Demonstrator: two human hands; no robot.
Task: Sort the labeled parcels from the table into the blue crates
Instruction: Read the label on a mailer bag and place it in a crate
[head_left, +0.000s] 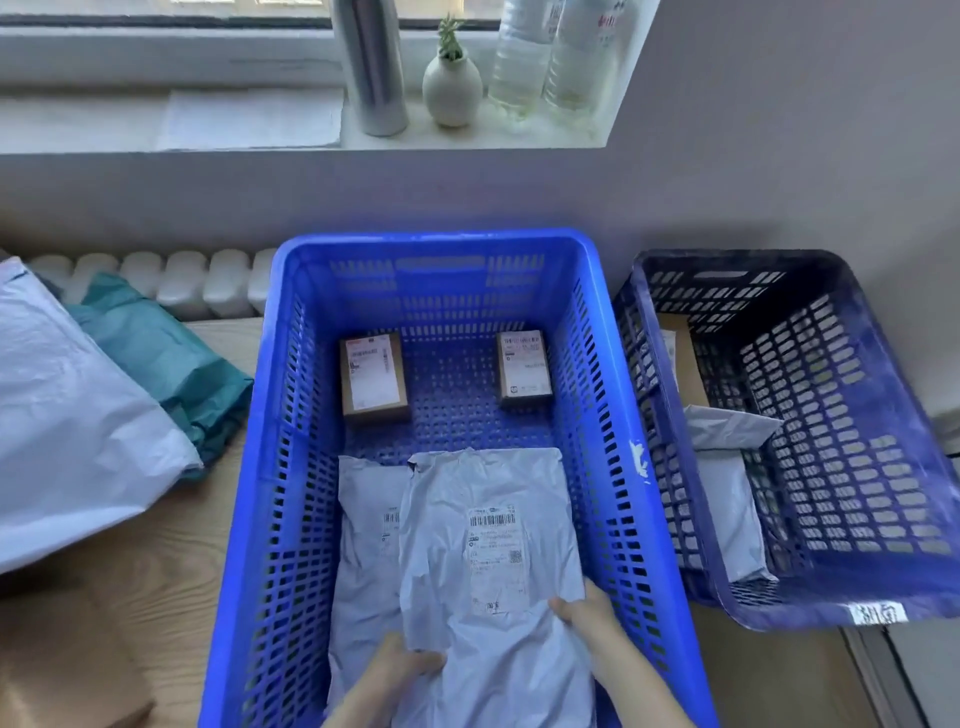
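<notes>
Down at the near end of the bright blue crate (249, 467), centre frame, the top mailer (488, 545) lies label up, overlapping a second mailer (363, 545) to its left. Both hands are on it. The left hand (395, 670) pinches the near-left edge, thumb on top, other fingers tucked under & out of sight. The right hand (587, 613) clamps the right edge the same way, thumb pressed on the plastic just below the label.

Far end of the same crate: two small labelled boxes, left box (373, 376) & right box (523, 370), well apart, each flat on the floor.

To the right, touching or nearly so, the dark blue crate (883, 519) sits tilted, w/ a grey parcel (732, 509) inside; more packages behind it, can't tell how many.

On the table (156, 545) at left, a white bag (67, 441) overlaps a teal bag (166, 364). Up on the sill: steel bottle (371, 67), vase (452, 91), water bottles (545, 57).
</notes>
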